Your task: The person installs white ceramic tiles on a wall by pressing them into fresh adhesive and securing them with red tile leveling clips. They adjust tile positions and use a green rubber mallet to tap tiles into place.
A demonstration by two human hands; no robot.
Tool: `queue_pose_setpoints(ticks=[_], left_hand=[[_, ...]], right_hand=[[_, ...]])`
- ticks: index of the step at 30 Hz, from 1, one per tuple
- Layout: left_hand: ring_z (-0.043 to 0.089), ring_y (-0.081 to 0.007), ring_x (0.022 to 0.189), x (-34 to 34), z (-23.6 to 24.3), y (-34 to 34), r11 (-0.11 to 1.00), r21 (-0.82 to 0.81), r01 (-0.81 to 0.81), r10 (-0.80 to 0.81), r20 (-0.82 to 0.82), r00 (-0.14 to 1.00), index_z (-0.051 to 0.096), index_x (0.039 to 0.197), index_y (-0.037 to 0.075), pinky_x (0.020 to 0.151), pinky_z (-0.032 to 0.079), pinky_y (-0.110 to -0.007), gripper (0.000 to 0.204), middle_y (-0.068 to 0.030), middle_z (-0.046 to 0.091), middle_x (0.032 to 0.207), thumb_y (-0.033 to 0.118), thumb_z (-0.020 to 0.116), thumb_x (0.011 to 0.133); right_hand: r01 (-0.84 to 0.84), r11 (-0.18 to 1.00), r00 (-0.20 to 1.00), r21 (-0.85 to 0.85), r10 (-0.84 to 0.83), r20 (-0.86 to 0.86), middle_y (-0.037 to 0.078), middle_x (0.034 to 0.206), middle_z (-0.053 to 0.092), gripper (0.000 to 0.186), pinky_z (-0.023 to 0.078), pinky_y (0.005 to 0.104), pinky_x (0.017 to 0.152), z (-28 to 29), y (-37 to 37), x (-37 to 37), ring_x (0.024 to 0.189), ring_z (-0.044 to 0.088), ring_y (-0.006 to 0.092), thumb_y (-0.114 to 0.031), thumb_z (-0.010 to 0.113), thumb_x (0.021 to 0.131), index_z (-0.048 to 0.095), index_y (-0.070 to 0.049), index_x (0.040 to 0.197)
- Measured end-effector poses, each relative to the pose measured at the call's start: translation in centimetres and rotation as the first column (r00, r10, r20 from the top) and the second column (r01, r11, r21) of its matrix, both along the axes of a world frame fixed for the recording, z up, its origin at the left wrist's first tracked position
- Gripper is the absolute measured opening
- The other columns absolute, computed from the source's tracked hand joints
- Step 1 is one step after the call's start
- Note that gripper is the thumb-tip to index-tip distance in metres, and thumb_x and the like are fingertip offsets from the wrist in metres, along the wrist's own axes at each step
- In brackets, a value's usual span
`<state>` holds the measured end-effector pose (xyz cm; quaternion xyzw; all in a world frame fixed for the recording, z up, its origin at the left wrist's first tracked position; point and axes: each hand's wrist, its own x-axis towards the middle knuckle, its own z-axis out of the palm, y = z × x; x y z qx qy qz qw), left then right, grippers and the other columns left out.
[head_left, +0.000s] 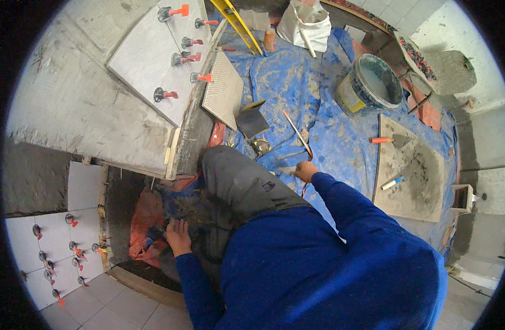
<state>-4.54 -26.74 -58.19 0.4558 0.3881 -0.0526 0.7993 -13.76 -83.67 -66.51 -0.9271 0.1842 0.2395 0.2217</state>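
The right hand (306, 171) closes around a flat grey tool (286, 170), its long axis pointing left toward the bent knee (224, 164). The left hand (178, 237), farther off, hangs with loosely parted fingers, apparently empty, near a red sheet (144, 230). A slender stick (294, 127) slants away, forward and left, across the blue tarpaulin (339, 159).

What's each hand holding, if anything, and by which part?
Right hand seems to grip a flat grey piece by its right end; kind unclear. Left hand: nothing visibly held, but its palm is hidden.
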Motion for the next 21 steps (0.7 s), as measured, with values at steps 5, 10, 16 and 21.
queue_pose_setpoints(ticks=[5,10,16,21], left_hand=[[0.037,-0.0375,0.146,-0.9,2.8,1.4,0.976,-0.217,0.032,-0.003,0.130,0.992,0.030,0.156,-0.002,0.123,0.030,-0.051,0.066,-0.0221,0.031,0.161,0.033,0.051,0.104],[0.035,-0.0324,0.149,-3.9,8.1,2.2,0.975,-0.214,-0.060,0.101,0.187,0.977,0.032,0.155,-0.002,0.122,0.031,-0.047,0.065,-0.0201,0.033,0.161,0.036,0.049,0.106],[0.041,-0.0299,0.145,-6.5,10.2,1.4,0.994,-0.030,-0.108,0.111,0.206,0.972,0.035,0.154,-0.002,0.120,0.034,-0.045,0.062,-0.0188,0.042,0.157,0.036,0.048,0.107],[0.051,-0.0301,0.136,-7.2,9.9,1.2,0.993,0.116,0.020,-0.042,0.196,0.980,0.045,0.146,-0.002,0.115,0.038,-0.044,0.054,-0.0163,0.052,0.147,0.033,0.050,0.106]], right_hand=[[0.029,1.000,0.999,-0.011,-0.028,0.026,0.026,0.101,0.072,0.033,0.056,0.0534,0.085,0.8,2.2,3.0,0.097,0.071,0.0431,-0.027,0.062,0.088,0.074,0.001,0.099],[0.476,0.867,0.880,-0.147,-0.468,0.088,0.026,0.115,0.069,0.030,0.055,0.0536,0.092,-3.1,0.1,3.3,0.105,0.069,0.0432,-0.019,0.060,0.088,0.066,-0.003,0.113],[0.527,0.817,0.850,-0.232,-0.507,0.146,0.016,0.123,0.064,0.033,0.055,0.0485,0.093,-7.8,-4.8,3.7,0.114,0.065,0.0379,-0.019,0.048,0.098,0.058,-0.009,0.128],[0.342,0.904,0.934,-0.257,-0.358,-0.019,0.020,0.120,0.070,0.030,0.055,0.0505,0.093,-8.4,-7.4,5.1,0.111,0.067,0.0396,-0.019,0.056,0.093,0.068,-0.009,0.119]])
